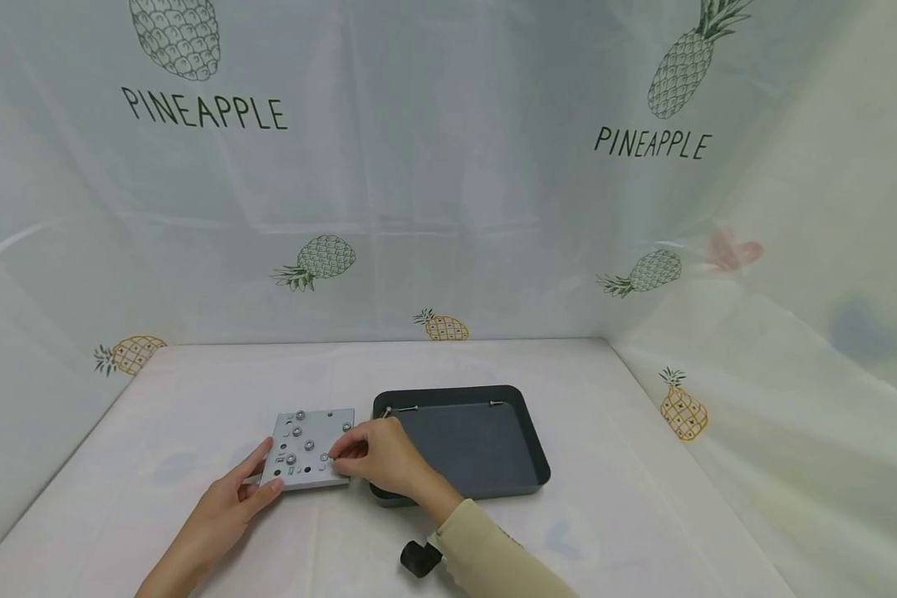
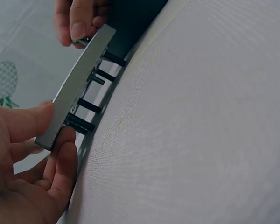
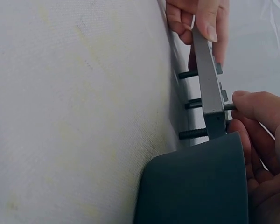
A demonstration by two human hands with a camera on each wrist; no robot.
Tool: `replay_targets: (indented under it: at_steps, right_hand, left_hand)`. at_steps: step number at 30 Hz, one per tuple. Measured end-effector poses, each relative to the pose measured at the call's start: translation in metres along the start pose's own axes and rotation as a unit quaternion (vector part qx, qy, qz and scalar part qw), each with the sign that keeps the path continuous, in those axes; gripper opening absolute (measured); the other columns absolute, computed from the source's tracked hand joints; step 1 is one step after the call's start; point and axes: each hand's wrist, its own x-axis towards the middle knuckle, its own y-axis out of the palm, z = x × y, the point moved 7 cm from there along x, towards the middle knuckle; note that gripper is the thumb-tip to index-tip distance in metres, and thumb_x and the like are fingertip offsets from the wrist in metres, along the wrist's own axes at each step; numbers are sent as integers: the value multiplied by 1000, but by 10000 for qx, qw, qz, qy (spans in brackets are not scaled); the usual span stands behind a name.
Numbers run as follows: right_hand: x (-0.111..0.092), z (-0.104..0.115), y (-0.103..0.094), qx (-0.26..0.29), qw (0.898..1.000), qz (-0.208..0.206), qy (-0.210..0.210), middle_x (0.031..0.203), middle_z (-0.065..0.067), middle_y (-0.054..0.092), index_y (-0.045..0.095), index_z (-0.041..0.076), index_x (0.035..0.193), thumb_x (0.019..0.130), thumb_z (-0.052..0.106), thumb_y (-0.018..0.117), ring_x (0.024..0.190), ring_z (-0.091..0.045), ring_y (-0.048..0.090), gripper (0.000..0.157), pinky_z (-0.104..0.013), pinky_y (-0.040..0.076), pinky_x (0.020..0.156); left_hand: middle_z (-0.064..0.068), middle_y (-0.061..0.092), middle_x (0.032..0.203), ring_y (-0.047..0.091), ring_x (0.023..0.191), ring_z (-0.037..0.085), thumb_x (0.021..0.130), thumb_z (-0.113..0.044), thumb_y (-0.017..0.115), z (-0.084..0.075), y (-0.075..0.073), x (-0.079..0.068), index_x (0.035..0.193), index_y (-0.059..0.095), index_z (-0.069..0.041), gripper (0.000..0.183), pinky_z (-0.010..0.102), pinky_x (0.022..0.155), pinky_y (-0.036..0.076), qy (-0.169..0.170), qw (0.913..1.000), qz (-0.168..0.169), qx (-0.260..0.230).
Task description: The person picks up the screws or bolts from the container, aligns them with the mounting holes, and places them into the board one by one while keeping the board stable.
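Note:
My left hand (image 1: 227, 505) grips the left edge of a grey metal plate (image 1: 321, 425), its thumb on top and fingers underneath. Several screws (image 1: 310, 446) stand in the plate, heads up. Their threaded shafts (image 2: 89, 105) stick out below, and the plate is held above the table in both wrist views. Over the plate's right part, my right hand (image 1: 390, 455) pinches a small screw (image 3: 229, 107) between thumb and forefinger, right at the top face. The screw's head is hidden by the fingertips. Open dark holes (image 1: 307, 470) show along the near edge.
A dark grey tray (image 1: 471, 457) lies right of the plate, its left wall beneath my right hand. Inside, along its far side, lie a few loose screws (image 1: 497, 403). A black device (image 1: 420, 559) sits at the right sleeve. Pineapple-print curtain (image 1: 433, 183) surrounds the white-covered table.

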Motion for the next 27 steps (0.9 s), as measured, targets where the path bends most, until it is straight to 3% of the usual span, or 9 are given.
replay_targets:
  at_steps: [20,27]
  right_hand:
    - [-2,2,-4,-52,10000,-30,-40,88,14,74,84,13,101,92,12,85,71,8,57,9,-15,52,65]
    - [-5,5,-26,-76,9998,-102,-175,92,11,75,84,13,104,93,10,84,77,7,59,11,-16,54,71]
  left_hand:
    - [27,42,161,54,102,16,103,-49,68,0,2,2,172,18,-17,90,27,87,41,-18,10000,69,26]
    - [26,42,162,54,105,16,103,-51,68,0,-1,1,172,18,-19,91,26,88,41,-67,9999,71,30]
